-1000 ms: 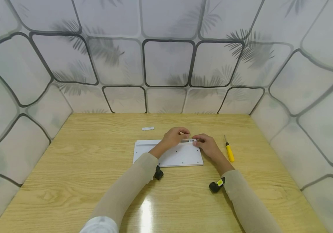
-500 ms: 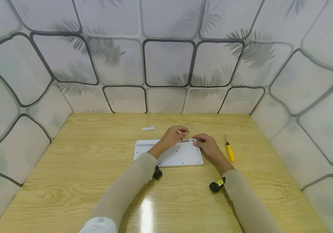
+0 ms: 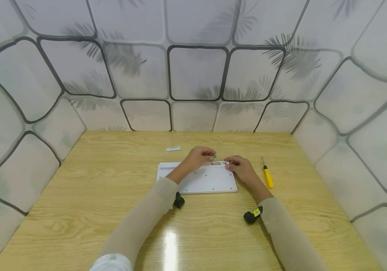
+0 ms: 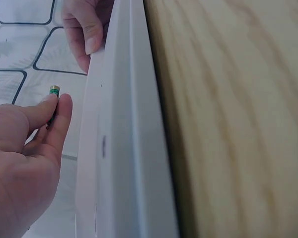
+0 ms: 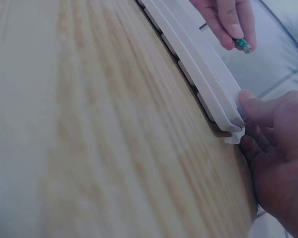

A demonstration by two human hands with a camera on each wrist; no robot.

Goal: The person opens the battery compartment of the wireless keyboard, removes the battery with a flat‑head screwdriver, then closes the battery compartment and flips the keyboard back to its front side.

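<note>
Pinching a small green cylindrical battery (image 5: 243, 45), any print on it too small to read, the left hand (image 3: 197, 157) holds it just beyond the far edge of a flat white plastic keyboard (image 3: 210, 182) lying keys-down. The right hand (image 3: 242, 169) grips the keyboard's far right corner, beside an open rectangular slot (image 3: 216, 163) whose contents cannot be made out.

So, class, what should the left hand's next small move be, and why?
Probably set the battery on the table: the left hand pinches it clear of the keyboard and has moved away from the open compartment, while the right hand holds the keyboard's corner.
</note>
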